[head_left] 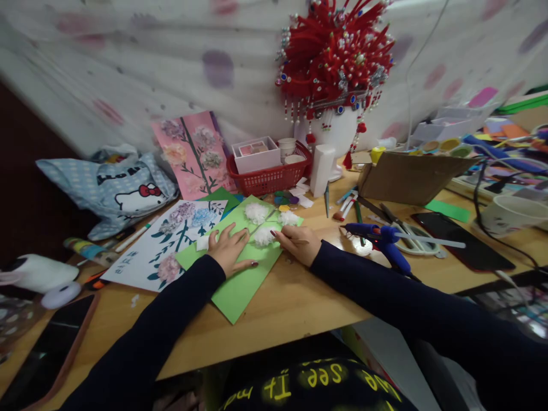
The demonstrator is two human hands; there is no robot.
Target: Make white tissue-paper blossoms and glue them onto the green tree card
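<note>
A light green sheet of paper (240, 294) lies slantwise on the table with three fluffy white flowers on it: an upper one (256, 213), a right one (288, 218) and a lower one (262, 237). My left hand (229, 249) rests flat on the sheet, fingers spread, left of the lower flower. Thin dark stem lines run between the blooms. On the other side, my right hand (302, 244) is closed in a pinch, its fingertips at the lower flower's right edge. What it pinches is too small to make out.
A white sheet with paper flowers (141, 260) lies left, a pink flower picture (192, 154) behind. A red basket (268, 181) stands at the back. By my right forearm are a blue glue gun (387, 235), scissors and a phone (462, 240); another phone (51, 348) lies front left.
</note>
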